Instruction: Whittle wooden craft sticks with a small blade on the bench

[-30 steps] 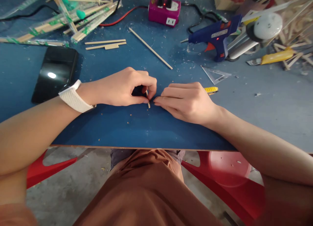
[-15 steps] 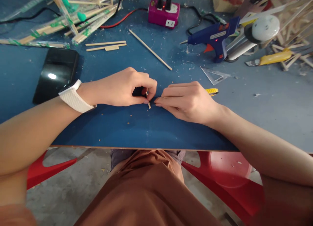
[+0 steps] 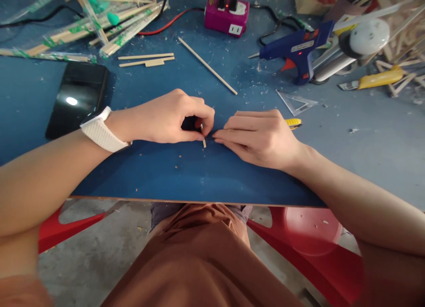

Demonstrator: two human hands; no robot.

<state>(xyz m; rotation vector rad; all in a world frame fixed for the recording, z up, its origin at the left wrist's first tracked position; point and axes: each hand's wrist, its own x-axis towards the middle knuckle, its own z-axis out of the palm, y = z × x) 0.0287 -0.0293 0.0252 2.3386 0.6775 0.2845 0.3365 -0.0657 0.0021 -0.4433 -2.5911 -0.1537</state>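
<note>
Wooden stick piece [image 3: 203,140] stands nearly upright, lower end on the blue desk [image 3: 199,178], pinched by the left hand [image 3: 166,119] between thumb and forefinger. Right hand [image 3: 262,136], fingers pressed together over a yellow-handled tool [image 3: 293,122], lies just to its right.

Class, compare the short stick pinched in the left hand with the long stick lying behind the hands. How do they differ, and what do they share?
The short stick is a stub; the long stick is many times longer. The short stick is pinched by the left hand, steeply tilted, tip on the table; the long stick lies flat, untouched. Both are thin pale wood.
</note>
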